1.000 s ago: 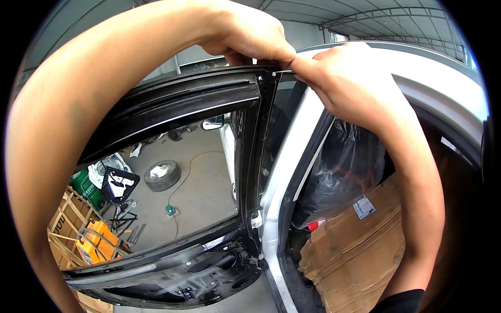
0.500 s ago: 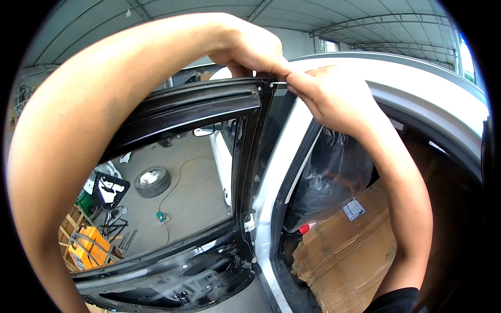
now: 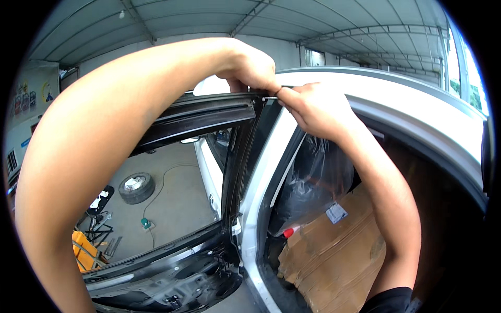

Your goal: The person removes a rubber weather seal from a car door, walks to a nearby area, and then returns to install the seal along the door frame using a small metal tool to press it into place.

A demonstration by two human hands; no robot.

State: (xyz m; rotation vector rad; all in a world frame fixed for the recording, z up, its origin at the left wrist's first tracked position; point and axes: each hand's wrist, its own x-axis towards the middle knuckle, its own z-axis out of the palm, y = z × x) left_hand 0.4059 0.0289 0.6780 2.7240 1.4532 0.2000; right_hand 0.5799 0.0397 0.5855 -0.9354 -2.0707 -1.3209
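My left hand (image 3: 253, 68) arches over the top of an open black door frame (image 3: 198, 117), fingers curled down at its hinge-side upper corner. My right hand (image 3: 318, 109) meets it there from the right, thumb and fingers pinched almost against the left fingertips. A thin pale piece (image 3: 270, 98) shows just under the fingertips; what exactly each hand grips is hidden. Below, the door's bare inner panel (image 3: 193, 271) has its holes exposed. The white car body pillar (image 3: 261, 193) stands right beside the door.
A cardboard sheet (image 3: 323, 250) and dark plastic-covered seat (image 3: 318, 177) are inside the car. Through the door window show a loose tire (image 3: 135, 193), a cord, a small green device (image 3: 146, 223), metal parts and a yellow case (image 3: 83, 250) on the floor. The white roof (image 3: 381, 83) curves rightward.
The view has tilted up, so hands, door and car sit lower and further left, with more ceiling showing. Both hands remain at the frame's upper corner.
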